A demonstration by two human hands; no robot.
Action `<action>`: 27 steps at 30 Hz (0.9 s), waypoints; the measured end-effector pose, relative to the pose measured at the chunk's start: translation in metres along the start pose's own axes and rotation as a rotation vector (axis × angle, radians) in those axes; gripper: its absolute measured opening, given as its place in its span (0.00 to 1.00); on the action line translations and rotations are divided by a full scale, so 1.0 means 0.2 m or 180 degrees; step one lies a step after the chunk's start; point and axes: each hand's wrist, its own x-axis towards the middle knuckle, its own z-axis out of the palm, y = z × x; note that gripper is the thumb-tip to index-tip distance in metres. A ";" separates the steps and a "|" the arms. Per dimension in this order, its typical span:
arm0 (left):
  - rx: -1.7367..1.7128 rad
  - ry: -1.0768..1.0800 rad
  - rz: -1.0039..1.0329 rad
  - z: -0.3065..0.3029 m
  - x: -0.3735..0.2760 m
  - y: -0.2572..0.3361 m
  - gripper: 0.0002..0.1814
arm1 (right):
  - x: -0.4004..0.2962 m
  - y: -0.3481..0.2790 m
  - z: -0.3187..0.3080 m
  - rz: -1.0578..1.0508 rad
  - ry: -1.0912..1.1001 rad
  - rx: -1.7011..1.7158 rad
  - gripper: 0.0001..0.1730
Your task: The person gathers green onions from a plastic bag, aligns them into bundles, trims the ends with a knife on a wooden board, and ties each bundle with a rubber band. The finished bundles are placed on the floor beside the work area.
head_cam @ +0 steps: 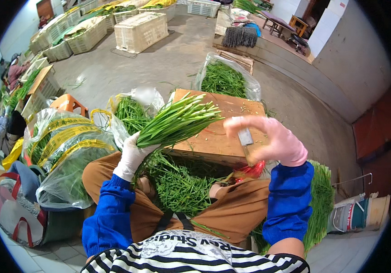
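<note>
My left hand (134,153), in a white glove, grips the green lower part of a bunch of garlic chives (182,119). The pale stem ends point up and to the right, over a wooden board (216,146). My right hand (274,140), in a pink glove, is raised at the board's right side, blurred, with thumb and fingers spread and nothing seen between them. Past those fingers a small knife (245,137) shows its blade on the board, its handle partly hidden. Short cut stem ends (246,109) dot the wood.
Loose green leaves (182,187) lie between my legs. A plastic bag of chives (224,78) stands beyond the board, a tied bag (69,150) at left. Chives (320,198) are stacked at right beside a bucket (349,215). An orange stool (68,104) and a seated person (1,131) are at left.
</note>
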 end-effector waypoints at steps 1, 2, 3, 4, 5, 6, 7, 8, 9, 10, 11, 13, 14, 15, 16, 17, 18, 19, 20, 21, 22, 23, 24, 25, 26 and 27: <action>0.0061 -0.0011 0.0035 0.02 -0.01 0.00 0.18 | 0.01 0.02 0.05 0.0057 0.0658 -0.0665 0.29; 0.0125 -0.0017 0.0069 0.05 -0.01 0.01 0.17 | 0.04 0.05 0.05 -0.0005 0.1104 -0.1026 0.28; 0.0170 -0.0035 0.0129 0.07 -0.01 0.02 0.17 | 0.07 0.07 0.07 -0.0055 0.1399 -0.1232 0.25; 0.0218 -0.0056 0.0210 0.08 -0.01 0.01 0.17 | 0.11 0.10 0.09 -0.0082 0.1265 -0.1597 0.24; 0.0229 -0.0061 0.0211 0.10 -0.01 0.01 0.18 | 0.14 0.13 0.11 -0.0109 0.1122 -0.1959 0.22; 0.0195 -0.0075 0.0240 0.10 -0.01 0.01 0.18 | 0.17 0.19 0.16 -0.0398 0.1293 -0.2136 0.16; 0.0162 -0.0085 0.0268 0.10 -0.01 0.00 0.18 | 0.17 0.20 0.15 -0.0434 0.1312 -0.1529 0.14; 0.0139 -0.0086 0.0256 0.09 -0.01 0.00 0.18 | 0.16 0.20 0.14 -0.0469 0.1319 -0.0922 0.13; 0.0142 -0.0045 0.0229 0.06 -0.02 -0.01 0.18 | 0.18 0.21 0.14 -0.0521 0.1287 -0.0277 0.13; 0.0092 -0.0025 0.0205 0.05 -0.02 -0.02 0.18 | 0.13 0.16 0.10 -0.0746 0.1455 0.0774 0.14; -0.0043 -0.0050 0.0166 0.04 -0.02 -0.02 0.17 | 0.09 0.18 0.03 -0.1217 0.1448 0.1180 0.15; -0.0277 -0.0147 0.0102 0.04 -0.01 0.01 0.17 | 0.03 0.13 -0.05 -0.1122 0.0521 0.1151 0.15; -0.0312 -0.0149 0.0088 0.05 -0.02 0.01 0.17 | 0.05 0.12 -0.04 -0.0754 0.0755 0.0124 0.15; -0.0313 -0.0157 0.0068 0.06 -0.03 0.01 0.17 | 0.08 0.12 0.00 -0.0383 0.0988 -0.0874 0.16; -0.0335 -0.0182 0.0058 0.07 -0.03 0.01 0.17 | 0.12 0.11 0.05 -0.0207 0.1403 -0.1446 0.17; -0.0218 -0.0185 0.0093 0.08 -0.03 0.01 0.18 | 0.15 0.13 0.06 -0.0132 0.1327 -0.1245 0.19; -0.0133 -0.0186 0.0127 0.11 -0.03 0.01 0.18 | 0.18 0.17 0.06 0.0005 0.1194 -0.0940 0.20; -0.0046 -0.0184 0.0161 0.12 -0.04 0.01 0.19 | 0.19 0.19 0.06 0.0139 0.1061 -0.0632 0.21; -0.0063 -0.0127 0.0211 0.14 -0.04 0.02 0.19 | 0.19 0.19 0.07 0.0313 0.0809 -0.0213 0.21; -0.0064 -0.0053 0.0255 0.14 -0.04 0.02 0.20 | 0.20 0.18 0.07 0.0473 0.0542 0.0222 0.22; -0.0064 0.0027 0.0297 0.13 -0.04 0.02 0.21 | 0.21 0.17 0.08 0.0629 0.0270 0.0658 0.23; 0.0154 0.0091 0.0452 0.12 -0.05 0.01 0.21 | 0.21 0.18 0.08 0.0481 0.0169 0.0625 0.24; 0.0362 0.0152 0.0606 0.10 -0.05 -0.01 0.22 | 0.19 0.20 0.07 0.0341 0.0069 0.0585 0.24; 0.0572 0.0215 0.0758 0.08 -0.05 -0.02 0.22 | 0.17 0.21 0.08 0.0201 -0.0034 0.0546 0.25; 0.0559 0.0203 0.0845 0.06 -0.04 -0.03 0.23 | 0.17 0.21 0.10 0.0718 0.0209 0.1373 0.27; 0.0591 0.0193 0.0870 0.06 -0.04 0.02 0.23 | 0.17 0.22 0.10 0.0863 0.0210 0.1462 0.27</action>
